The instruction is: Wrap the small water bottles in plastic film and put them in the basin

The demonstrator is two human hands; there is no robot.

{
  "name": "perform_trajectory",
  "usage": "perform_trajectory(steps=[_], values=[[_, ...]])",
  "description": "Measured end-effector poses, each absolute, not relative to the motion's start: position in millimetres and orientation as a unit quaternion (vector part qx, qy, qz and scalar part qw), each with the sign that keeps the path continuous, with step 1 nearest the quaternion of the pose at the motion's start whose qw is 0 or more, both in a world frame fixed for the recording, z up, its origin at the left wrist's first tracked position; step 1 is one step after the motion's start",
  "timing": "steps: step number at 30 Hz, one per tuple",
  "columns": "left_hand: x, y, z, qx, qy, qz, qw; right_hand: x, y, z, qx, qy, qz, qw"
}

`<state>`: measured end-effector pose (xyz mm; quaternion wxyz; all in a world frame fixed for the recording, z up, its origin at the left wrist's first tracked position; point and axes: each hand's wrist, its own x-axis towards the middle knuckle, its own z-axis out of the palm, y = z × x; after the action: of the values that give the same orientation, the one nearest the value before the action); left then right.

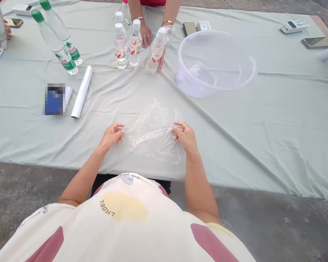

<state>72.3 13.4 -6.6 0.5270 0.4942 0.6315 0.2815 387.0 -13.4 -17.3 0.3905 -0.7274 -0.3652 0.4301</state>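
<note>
A clear plastic bag [154,133] lies crumpled on the pale green cloth [262,120] in front of me. My right hand [183,135] pinches the bag's right edge with closed fingers. My left hand [113,134] is curled in a pinch at the bag's left side; the thin film there is hard to see. Both hands rest low over the cloth near its front edge.
A clear plastic basin [215,62] stands behind the bag to the right. Another person's hands [146,34] hold small water bottles [120,45] at the far middle. Two green-capped bottles [57,40], a white roll [82,91] and a blue pack [54,100] lie left. Phones and a scale [293,26] sit far right.
</note>
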Motion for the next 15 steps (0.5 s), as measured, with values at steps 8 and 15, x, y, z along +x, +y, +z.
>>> perform_trajectory(steps=[8,15], values=[[134,23,-5,0.897,0.363,0.115,0.225,409,-13,-15,-0.737,-0.431,0.403,0.329],[130,38,-21,0.895,0.4,-0.011,0.198,448,-24,-23,-0.789,-0.372,0.356,0.334]])
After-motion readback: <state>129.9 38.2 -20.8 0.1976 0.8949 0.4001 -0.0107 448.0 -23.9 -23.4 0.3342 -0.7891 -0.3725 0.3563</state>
